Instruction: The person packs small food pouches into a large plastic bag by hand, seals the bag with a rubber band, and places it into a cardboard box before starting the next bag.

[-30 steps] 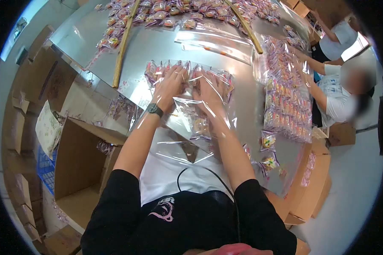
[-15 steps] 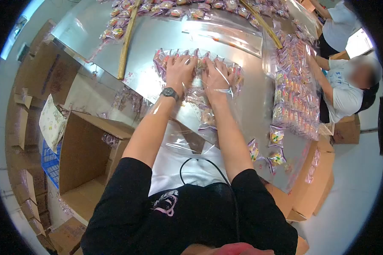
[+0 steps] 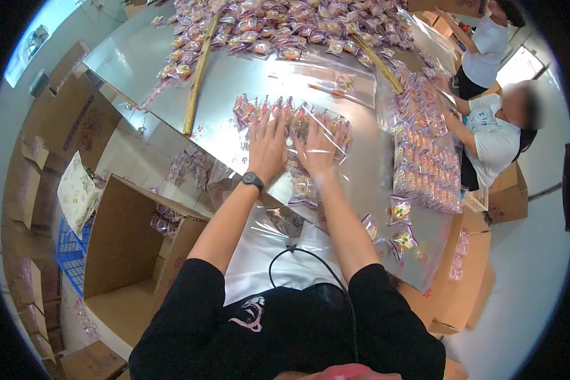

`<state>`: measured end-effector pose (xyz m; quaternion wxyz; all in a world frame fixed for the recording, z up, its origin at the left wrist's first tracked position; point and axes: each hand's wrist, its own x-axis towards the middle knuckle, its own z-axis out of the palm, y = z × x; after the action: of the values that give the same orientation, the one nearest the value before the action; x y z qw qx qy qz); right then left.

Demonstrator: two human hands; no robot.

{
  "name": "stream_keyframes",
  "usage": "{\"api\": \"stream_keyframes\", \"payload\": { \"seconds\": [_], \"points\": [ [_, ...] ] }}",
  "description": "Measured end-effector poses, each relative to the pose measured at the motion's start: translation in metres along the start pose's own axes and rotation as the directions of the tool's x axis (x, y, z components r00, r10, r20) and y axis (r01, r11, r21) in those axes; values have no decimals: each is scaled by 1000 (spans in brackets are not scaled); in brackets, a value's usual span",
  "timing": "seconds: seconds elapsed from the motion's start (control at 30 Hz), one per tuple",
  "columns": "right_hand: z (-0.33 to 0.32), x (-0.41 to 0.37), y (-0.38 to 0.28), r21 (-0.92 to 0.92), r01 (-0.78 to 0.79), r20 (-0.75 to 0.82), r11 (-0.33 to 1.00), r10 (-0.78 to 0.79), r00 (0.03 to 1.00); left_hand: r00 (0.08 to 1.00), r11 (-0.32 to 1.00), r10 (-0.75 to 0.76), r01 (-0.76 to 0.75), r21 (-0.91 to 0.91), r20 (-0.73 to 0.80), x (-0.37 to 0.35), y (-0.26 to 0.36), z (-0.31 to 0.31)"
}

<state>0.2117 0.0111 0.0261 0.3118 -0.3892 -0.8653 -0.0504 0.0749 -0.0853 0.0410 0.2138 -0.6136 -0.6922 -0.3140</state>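
My left hand (image 3: 267, 147), with a watch on its wrist, lies with fingers stretched over the left part of a row of small wrapped snack packets (image 3: 239, 115). Beside it my right hand (image 3: 316, 147) rests on the row's right part, thumb and fingers apart. Clear plastic film, which looks like a large bag (image 3: 259, 218), surrounds the packets and my wrists and hangs over the table's near edge. One packet (image 3: 302, 187) lies nearer me, below my right hand. My palms hide part of the row.
Loose packets (image 3: 266, 25) cover the back of the metal table (image 3: 152, 69), between two wooden strips (image 3: 199, 79) (image 3: 378, 63). Stacked packets (image 3: 427, 158) stand at right, beside a co-worker (image 3: 491, 126). An open cardboard box (image 3: 123, 247) and a blue crate (image 3: 71, 256) sit at left.
My head view has tilted, showing more of the far pile. My fingers, more bent earlier, now lie straighter over the packets. A farther person now holds up a cardboard box.
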Motion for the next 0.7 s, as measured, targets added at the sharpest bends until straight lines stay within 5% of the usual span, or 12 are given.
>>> {"api": "stream_keyframes", "payload": {
  "seconds": [0.03, 0.13, 0.17, 0.3, 0.43, 0.53, 0.6, 0.63, 0.7],
  "points": [
    [-11, 1, -4, -13, -4, 34, 1000, 5, 999, 994, 998, -17, 11, -55, -111, -8, 4, -3],
    [-7, 2, -5, 10, 89, 33, 996, -90, 995, 985, 972, -145, 159, -171, 92, -25, 0, -3],
    [-5, 2, -7, -3, 116, 29, 993, -116, 993, 989, 978, -146, 145, -147, 5, -27, 1, 1],
    [-15, 12, -30, -33, 224, 36, 974, -223, 974, 968, 963, -221, 236, -133, 121, -38, 0, 8],
    [4, 23, -37, -38, 374, 76, 927, -371, 926, 980, 980, -199, 199, -20, 11, -55, 12, -1],
    [4, 29, -49, 85, 391, 119, 917, -399, 909, 908, 914, -312, 367, -174, 280, -70, 36, -40],
    [7, 35, -61, 194, 320, 177, 927, -354, 918, 939, 822, -291, 344, -454, 185, -87, 70, -80],
    [3, 39, -66, 152, 360, 155, 920, -382, 911, 977, 826, -171, 214, -522, 130, -99, 80, -99],
    [5, 45, -73, 126, 387, 151, 913, -403, 902, 993, 874, -83, 35, -484, -78, -105, 85, -119]
  ]
}}
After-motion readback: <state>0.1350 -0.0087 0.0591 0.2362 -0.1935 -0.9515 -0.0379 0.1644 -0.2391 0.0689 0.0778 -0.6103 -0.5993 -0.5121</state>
